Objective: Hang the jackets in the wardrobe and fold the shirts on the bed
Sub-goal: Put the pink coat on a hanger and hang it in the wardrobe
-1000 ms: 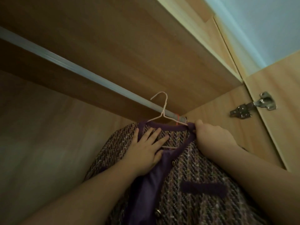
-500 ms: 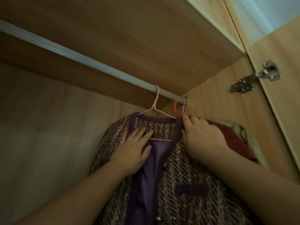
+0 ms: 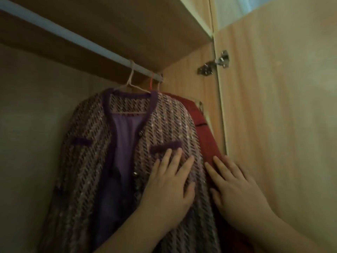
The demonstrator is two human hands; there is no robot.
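A purple tweed jacket [image 3: 87,143] with dark purple trim hangs from a pale wire hanger [image 3: 130,83] on the wardrobe rail [image 3: 73,38]. Its front falls open over a lilac lining. Behind it on the right hangs a red jacket [image 3: 206,132] on a red hanger [image 3: 151,82]. My left hand [image 3: 169,187] lies flat with fingers spread on the tweed jacket's right front, just under a chest pocket flap. My right hand [image 3: 235,187] rests flat, fingers apart, on the red jacket's edge beside the wardrobe side wall. Neither hand grips anything.
A wooden shelf [image 3: 127,24] runs above the rail. The wardrobe side panel [image 3: 191,75] stands right of the jackets, and the open door [image 3: 282,106] with a metal hinge [image 3: 215,64] is further right. The back wall [image 3: 36,115] lies to the left.
Both hands slid down from the jacket's collar and hanger to its chest. The hanger hook, lifted off a second ago, now sits on the rail. The red jacket came into view.
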